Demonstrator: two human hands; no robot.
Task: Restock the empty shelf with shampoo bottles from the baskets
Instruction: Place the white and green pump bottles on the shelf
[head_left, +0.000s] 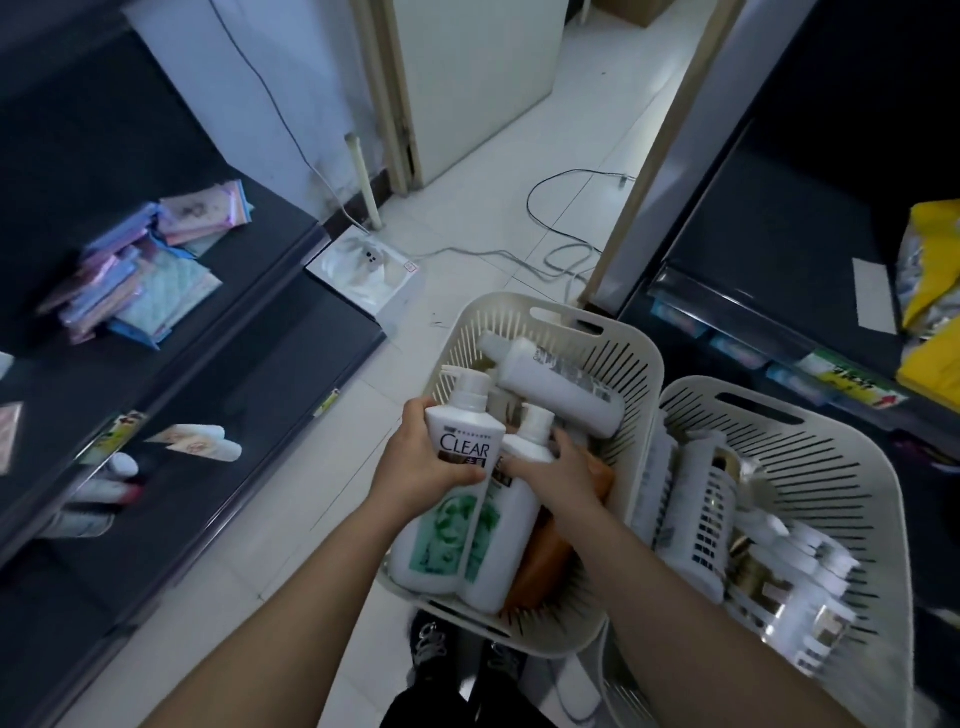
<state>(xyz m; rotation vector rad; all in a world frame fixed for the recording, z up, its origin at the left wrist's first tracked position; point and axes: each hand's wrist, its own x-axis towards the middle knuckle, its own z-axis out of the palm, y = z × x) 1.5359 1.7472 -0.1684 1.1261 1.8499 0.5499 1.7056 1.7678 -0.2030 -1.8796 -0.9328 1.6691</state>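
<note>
A person's left hand (415, 462) gripped a white shampoo bottle (465, 441). The right hand (563, 470) gripped a second bottle (522, 512) touching it. Both were over a cream basket (639, 374), beside another full basket (831, 441). A dark shelf (260, 395) stood left.

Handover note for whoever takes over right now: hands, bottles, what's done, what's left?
Left hand: grips the CLEAR bottle over the left basket.
Right hand: grips a second white bottle in the same basket.
Also in it: a flat white bottle and an orange bottle. The right basket holds more white and gold bottles.
Done: little; the dark shelf on the left looks mostly bare.
Left: shelve both held bottles, then the rest.
</note>
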